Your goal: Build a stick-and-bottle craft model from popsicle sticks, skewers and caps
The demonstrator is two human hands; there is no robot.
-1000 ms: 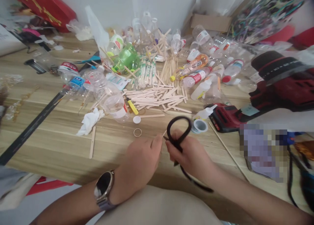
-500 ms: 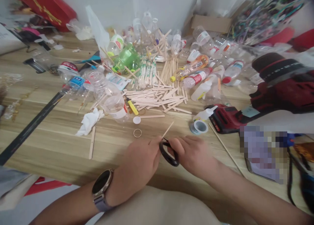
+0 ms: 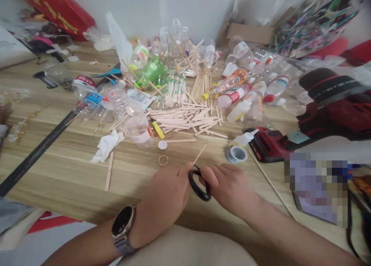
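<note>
My left hand (image 3: 169, 196) is closed, with a thin wooden stick (image 3: 199, 154) poking up between thumb and forefinger. Beside it, my right hand (image 3: 230, 186) grips scissors by their black handle (image 3: 204, 196); one handle loop is in sight. The blades are mostly hidden behind my left hand, so I cannot tell if they touch the stick. A small thin ring (image 3: 159, 162) and a white bottle cap (image 3: 162, 145) lie beyond my left hand. Past my right hand are a blue-grey spool (image 3: 228, 156) and a small glue bottle (image 3: 241, 138).
Loose craft sticks (image 3: 182, 117) lie piled mid-table, near a yellow-handled tool (image 3: 158, 130). Plastic bottles (image 3: 137, 128) crowd both sides. A red-and-black power tool (image 3: 319, 119) and a phone (image 3: 313, 206) occupy the right. Crumpled tissue (image 3: 106, 145) and one craft stick (image 3: 109, 171) lie left.
The camera view has shifted slightly, so the table items appear a little lower. Both hands keep their hold on the stick and the scissors, with hardly any movement.
</note>
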